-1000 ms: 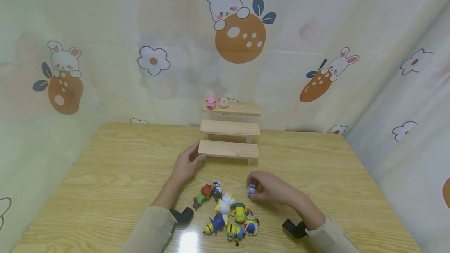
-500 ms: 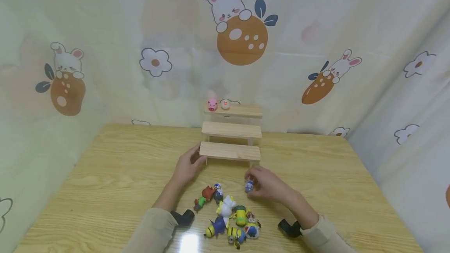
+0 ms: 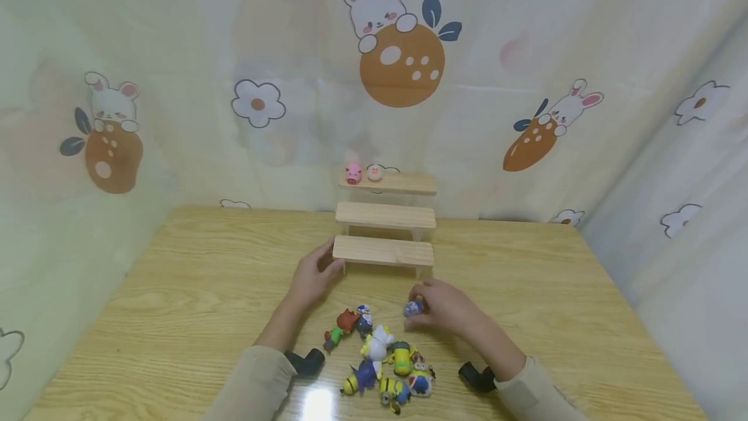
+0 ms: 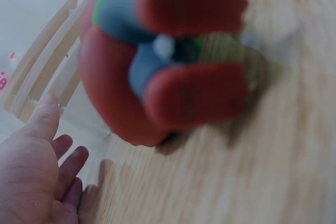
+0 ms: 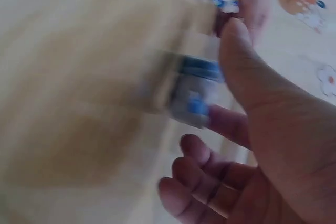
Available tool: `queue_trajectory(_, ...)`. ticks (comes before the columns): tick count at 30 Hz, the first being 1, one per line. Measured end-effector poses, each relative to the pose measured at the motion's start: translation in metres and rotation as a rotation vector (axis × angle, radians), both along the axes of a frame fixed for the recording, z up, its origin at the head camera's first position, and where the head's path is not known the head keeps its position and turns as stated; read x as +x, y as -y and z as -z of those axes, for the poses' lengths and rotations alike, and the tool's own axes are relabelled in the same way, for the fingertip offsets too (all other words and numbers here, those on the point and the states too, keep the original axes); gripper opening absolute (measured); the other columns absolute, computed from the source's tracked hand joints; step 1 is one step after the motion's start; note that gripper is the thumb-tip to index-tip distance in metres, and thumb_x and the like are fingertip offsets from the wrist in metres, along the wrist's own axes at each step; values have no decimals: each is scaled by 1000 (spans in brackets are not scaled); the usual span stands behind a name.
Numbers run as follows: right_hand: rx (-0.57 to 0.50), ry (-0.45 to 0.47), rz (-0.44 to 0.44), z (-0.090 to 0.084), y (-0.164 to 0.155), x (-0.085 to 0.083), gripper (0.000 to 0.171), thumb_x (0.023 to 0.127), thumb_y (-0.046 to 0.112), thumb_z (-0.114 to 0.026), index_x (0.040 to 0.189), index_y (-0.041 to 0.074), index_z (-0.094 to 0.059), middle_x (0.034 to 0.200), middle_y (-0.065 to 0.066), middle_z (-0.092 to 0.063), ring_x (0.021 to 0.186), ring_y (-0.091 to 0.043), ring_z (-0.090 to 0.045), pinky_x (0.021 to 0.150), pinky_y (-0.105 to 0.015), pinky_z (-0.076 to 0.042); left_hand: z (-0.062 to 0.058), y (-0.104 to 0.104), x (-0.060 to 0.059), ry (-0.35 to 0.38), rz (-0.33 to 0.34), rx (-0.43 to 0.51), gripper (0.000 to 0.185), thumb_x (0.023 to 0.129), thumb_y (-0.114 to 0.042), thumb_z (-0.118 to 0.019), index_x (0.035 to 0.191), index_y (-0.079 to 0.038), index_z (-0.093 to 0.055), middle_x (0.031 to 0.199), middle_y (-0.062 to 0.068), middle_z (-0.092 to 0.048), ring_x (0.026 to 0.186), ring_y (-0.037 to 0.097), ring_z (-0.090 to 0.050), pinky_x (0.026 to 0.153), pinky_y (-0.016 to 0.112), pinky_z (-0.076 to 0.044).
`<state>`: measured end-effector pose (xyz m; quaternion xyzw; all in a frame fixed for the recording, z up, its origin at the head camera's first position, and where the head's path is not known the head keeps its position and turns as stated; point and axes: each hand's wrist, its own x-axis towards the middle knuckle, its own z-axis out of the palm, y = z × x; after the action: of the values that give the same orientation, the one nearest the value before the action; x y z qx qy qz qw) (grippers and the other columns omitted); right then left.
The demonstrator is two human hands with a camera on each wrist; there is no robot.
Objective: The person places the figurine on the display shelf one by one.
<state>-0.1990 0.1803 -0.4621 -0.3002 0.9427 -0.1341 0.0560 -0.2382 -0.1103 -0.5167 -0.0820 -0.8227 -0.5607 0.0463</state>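
Note:
My right hand [image 3: 447, 307] pinches a small blue-and-grey figurine [image 3: 413, 308] between thumb and index finger, low over the table; in the right wrist view the figurine [image 5: 194, 93] is blurred and the other fingers curl loosely. At the left end of the lowest step of a three-tier wooden display stand [image 3: 382, 250], my left hand [image 3: 311, 276] touches the stand, its thumb at the front corner. The left wrist view shows that hand [image 4: 31, 177] with loosely extended fingers. A pink pig figurine [image 3: 353, 173] and a white round figurine [image 3: 374, 173] occupy the top step's left side.
Several toy figurines lie clustered before me: a red-headed one [image 3: 347, 321], a white one [image 3: 377, 343], a purple-and-yellow one [image 3: 359, 378] and yellow-and-blue ones [image 3: 394, 390]. The red-headed figurine's feet [image 4: 194, 95] loom close in the left wrist view. A printed curtain [image 3: 304, 148] hangs behind the table.
My right hand has shifted slightly left with the figurine, which has turned from upright to tilted on its side. The left hand stays at the stand's end.

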Motion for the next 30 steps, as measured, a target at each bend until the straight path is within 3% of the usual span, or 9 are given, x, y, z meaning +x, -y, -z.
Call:
queue_trajectory(3, 7, 21, -67, -7, -5, -1, 42, 77, 42, -75, 108, 14, -68, 101, 1, -60, 88, -12, -56, 77, -32, -51, -1, 0, 0, -1, 1, 4, 64, 91, -38, -61, 146, -15, -39, 143, 5, -49, 130, 26, -48, 111, 44, -35)
queue_trajectory(6, -4, 42, -187, -15, -7, -5, 37, 83, 30, -73, 115, 12, -67, 108, -2, -60, 95, -15, -58, 84, -33, -52, -3, 0, 0, -5, -13, -1, 63, 91, -36, -62, 146, -15, -39, 143, 5, -50, 129, 26, -48, 111, 45, -35)
queue_trajectory(10, 10, 82, -278, -20, -7, -8, 31, 87, 18, -68, 117, 10, -67, 110, -3, -63, 99, -17, -60, 86, -32, -53, -3, 0, -1, -5, -17, -28, 64, 91, -38, -61, 146, -15, -39, 144, 5, -48, 133, 26, -45, 113, 46, -32)
queue_trajectory(14, 5, 134, -267, -18, -7, -9, 28, 88, 15, -66, 116, 11, -67, 110, -2, -64, 98, -14, -60, 84, -28, -52, -1, -1, 0, 4, -11, -40, 65, 90, -42, -60, 146, -15, -39, 147, 4, -45, 136, 26, -41, 114, 45, -29)
queue_trajectory(21, -18, 190, -231, -11, -2, -10, 28, 88, 14, -66, 116, 12, -67, 102, 2, -62, 81, -4, -53, 69, -17, -47, 1, -2, 0, 2, -17, -25, 65, 90, -41, -61, 145, -15, -39, 145, 4, -46, 134, 26, -43, 114, 45, -30)
queue_trajectory(30, -26, 154, -138, -6, 4, -10, 23, 86, 16, -67, 108, 11, -65, 87, 5, -58, 71, -5, -49, 62, -19, -43, 1, -2, 0, 6, -22, -37, 65, 89, -41, -61, 145, -16, -40, 146, 5, -45, 136, 27, -41, 114, 46, -29)
